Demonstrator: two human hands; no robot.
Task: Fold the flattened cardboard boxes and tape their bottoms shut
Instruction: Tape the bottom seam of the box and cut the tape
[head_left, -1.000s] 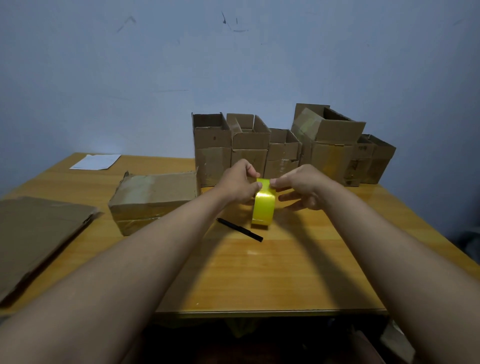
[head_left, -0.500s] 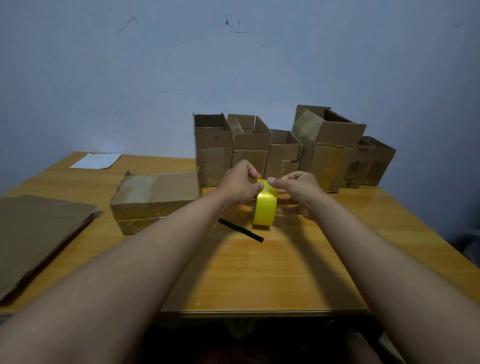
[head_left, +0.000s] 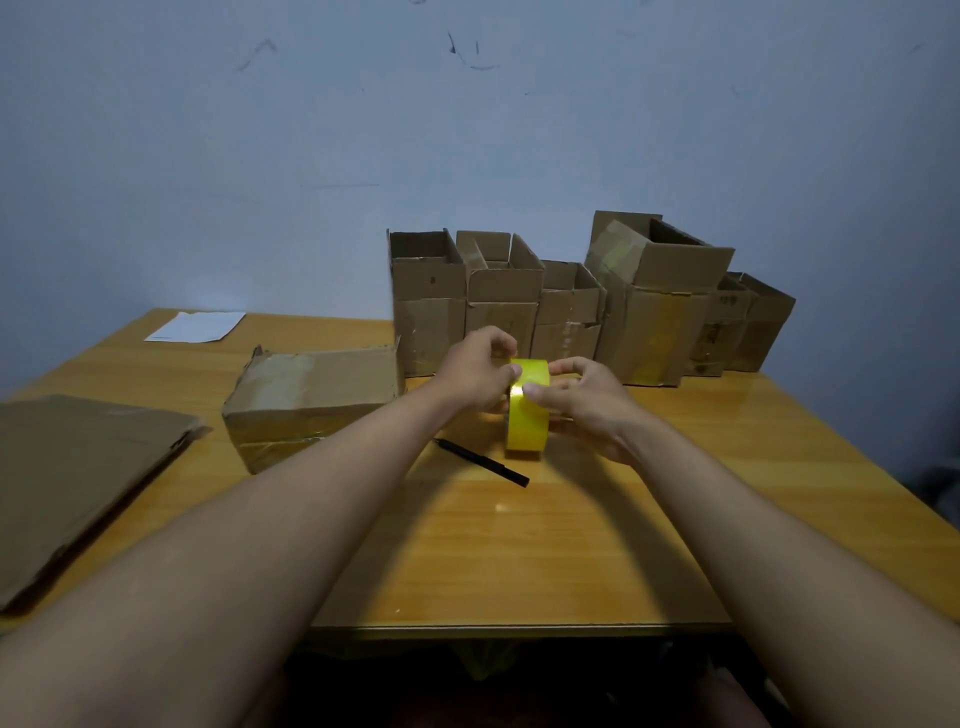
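Observation:
A yellow tape roll (head_left: 527, 421) stands on edge above the wooden table (head_left: 519, 545), held between both hands. My left hand (head_left: 475, 371) grips its left side with the thumb on the top rim. My right hand (head_left: 584, 402) grips the right side, its thumb pressed on the roll's outer face. A folded cardboard box (head_left: 311, 400) lies on its side to the left of the hands. A flattened cardboard sheet (head_left: 78, 478) lies at the table's left edge.
Several open, folded boxes (head_left: 571, 301) stand in a row along the back of the table. A black pen (head_left: 483, 461) lies just in front of the tape roll. A white paper (head_left: 195, 326) lies at the back left.
Both hands have shifted slightly on the roll; my right thumb has moved down onto its outer face. The roll stays at about the same spot.

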